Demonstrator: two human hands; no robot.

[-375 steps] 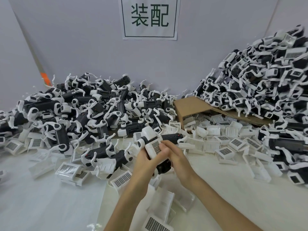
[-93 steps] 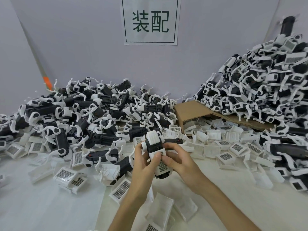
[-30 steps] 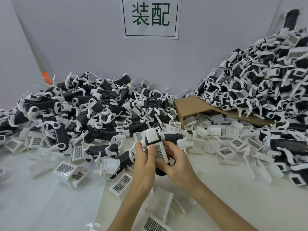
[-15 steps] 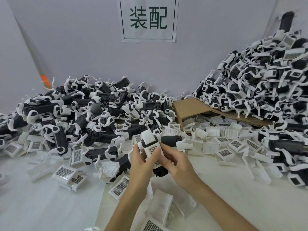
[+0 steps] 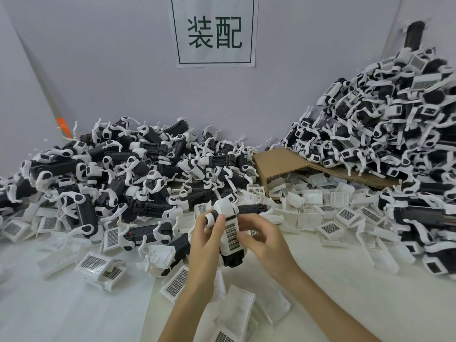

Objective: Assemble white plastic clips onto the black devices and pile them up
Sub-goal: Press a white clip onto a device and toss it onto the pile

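Far wall, centre: one readable sign

I read two large dark-green characters, 装配, inside a thin rectangular border on a white paper sheet point(image 5: 214, 32) stuck to the wall point(image 5: 98, 70). The printed grid on the near white clip point(image 5: 232, 236) is too fine for me to read.

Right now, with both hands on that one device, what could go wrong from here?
The left hand and right hand press the white clip from its sides, so it may seat crooked on the black device. The steep right pile could slide when another unit lands on it.
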